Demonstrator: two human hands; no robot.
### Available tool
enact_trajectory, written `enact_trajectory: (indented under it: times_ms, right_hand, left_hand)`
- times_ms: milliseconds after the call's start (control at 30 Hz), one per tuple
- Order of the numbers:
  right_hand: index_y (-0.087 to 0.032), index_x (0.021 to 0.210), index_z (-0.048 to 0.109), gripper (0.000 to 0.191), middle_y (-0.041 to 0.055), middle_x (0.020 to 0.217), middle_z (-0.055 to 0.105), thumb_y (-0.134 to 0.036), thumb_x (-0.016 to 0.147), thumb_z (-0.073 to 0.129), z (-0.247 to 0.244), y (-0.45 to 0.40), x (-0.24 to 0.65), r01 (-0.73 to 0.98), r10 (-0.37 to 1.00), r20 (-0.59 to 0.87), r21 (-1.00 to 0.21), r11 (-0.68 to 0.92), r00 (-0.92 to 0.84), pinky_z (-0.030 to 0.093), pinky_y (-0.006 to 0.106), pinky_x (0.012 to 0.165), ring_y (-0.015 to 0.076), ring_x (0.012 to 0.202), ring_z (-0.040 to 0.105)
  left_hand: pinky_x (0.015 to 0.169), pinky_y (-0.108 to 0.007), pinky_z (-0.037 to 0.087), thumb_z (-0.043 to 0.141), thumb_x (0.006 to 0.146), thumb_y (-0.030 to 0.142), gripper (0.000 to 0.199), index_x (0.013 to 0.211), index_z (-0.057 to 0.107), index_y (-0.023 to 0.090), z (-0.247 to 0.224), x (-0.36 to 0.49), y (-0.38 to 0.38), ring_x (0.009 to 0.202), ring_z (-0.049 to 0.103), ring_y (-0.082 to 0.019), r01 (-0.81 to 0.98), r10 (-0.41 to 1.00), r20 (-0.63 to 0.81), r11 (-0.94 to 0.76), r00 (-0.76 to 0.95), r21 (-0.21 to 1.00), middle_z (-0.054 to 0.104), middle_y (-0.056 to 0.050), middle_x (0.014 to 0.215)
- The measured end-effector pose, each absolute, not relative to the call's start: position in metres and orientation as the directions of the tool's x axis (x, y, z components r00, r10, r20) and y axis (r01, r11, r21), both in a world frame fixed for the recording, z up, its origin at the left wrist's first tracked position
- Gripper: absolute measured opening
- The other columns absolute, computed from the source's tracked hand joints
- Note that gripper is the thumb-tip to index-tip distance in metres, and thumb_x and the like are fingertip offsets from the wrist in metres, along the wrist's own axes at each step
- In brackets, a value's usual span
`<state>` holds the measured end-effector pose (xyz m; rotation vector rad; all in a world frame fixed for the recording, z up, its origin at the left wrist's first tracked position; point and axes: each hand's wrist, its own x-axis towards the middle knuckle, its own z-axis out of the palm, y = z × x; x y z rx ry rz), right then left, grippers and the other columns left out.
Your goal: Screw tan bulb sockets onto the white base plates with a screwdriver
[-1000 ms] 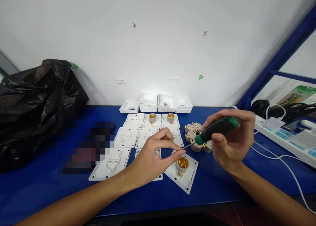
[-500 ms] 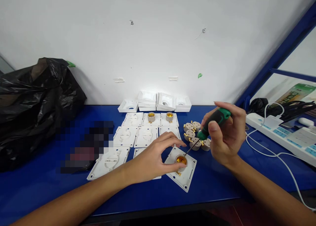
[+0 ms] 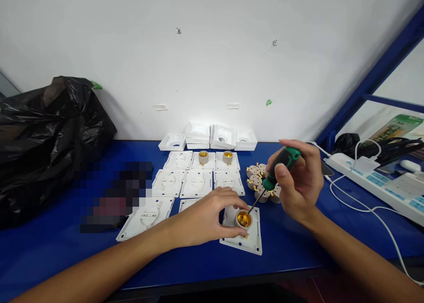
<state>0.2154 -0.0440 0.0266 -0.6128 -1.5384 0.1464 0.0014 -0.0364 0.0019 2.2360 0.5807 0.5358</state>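
Note:
Between the thumb and fingers of my left hand (image 3: 207, 219) is a round lamp socket (image 3: 244, 220) with a brass-coloured threaded inside. It sits on a square white plastic base plate (image 3: 250, 244) near the table's front. My right hand (image 3: 300, 179) is closed around the green and black handle of a screwdriver (image 3: 281, 167). The screwdriver slants down to the left, its tip at the socket's opening; where exactly the tip rests I cannot tell. To the right of the plate, several loose sockets (image 3: 255, 181) lie grouped, brass terminals showing.
More white base plates (image 3: 198, 183) lie in rows, two of them bearing sockets (image 3: 203, 157). White square covers (image 3: 221, 137) are stacked by the wall. A black plastic bag (image 3: 56, 139) stands left. Power strips (image 3: 374, 175) and white cables (image 3: 367, 208) occupy the right side.
The base plate under the socket has turned so its edges lie straighter. The screwdriver and my right hand have shifted slightly left, and the tip is now at the socket's opening.

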Motion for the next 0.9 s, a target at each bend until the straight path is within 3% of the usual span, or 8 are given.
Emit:
enact_trajectory:
  times_ms: [200, 567, 900]
  right_hand:
    - [-0.024, 0.127, 0.059, 0.032, -0.001, 0.077, 0.06, -0.025, 0.095, 0.063, 0.028, -0.048, 0.213, 0.275, 0.501, 0.863, -0.498, 0.822, 0.064, 0.051, 0.026, 0.047, 0.014, 0.059, 0.06]
    - [-0.028, 0.13, 0.059, 0.041, -0.0007, 0.089, 0.058, -0.02, 0.092, 0.068, 0.012, -0.046, 0.214, 0.31, 0.585, 0.81, -0.546, 0.779, -0.044, 0.053, 0.029, 0.053, 0.0151, 0.068, 0.062]
    - [-0.028, 0.131, 0.058, 0.043, -0.0001, 0.093, 0.062, -0.016, 0.092, 0.069, 0.011, -0.048, 0.212, 0.321, 0.608, 0.788, -0.552, 0.769, -0.1, 0.054, 0.027, 0.055, 0.0127, 0.066, 0.061]
  left_hand:
    - [0.09, -0.035, 0.047, 0.083, 0.085, 0.04, 0.032, 0.101, 0.063, 0.022, 0.004, 0.003, -0.042, 0.102, 0.06, -0.023, 0.275, 0.562, 0.225, -0.666, 0.796, 0.693, 0.066, -0.003, 0.102]
    - [0.085, -0.035, 0.047, 0.08, 0.087, 0.049, 0.036, 0.099, 0.062, 0.021, 0.0, 0.005, -0.043, 0.091, 0.061, -0.022, 0.337, 0.545, 0.291, -0.773, 0.786, 0.537, 0.067, -0.003, 0.099]
    - [0.084, -0.035, 0.048, 0.08, 0.087, 0.048, 0.035, 0.099, 0.061, 0.021, 0.0, 0.006, -0.045, 0.092, 0.062, -0.023, 0.353, 0.547, 0.28, -0.777, 0.789, 0.522, 0.068, -0.003, 0.098]
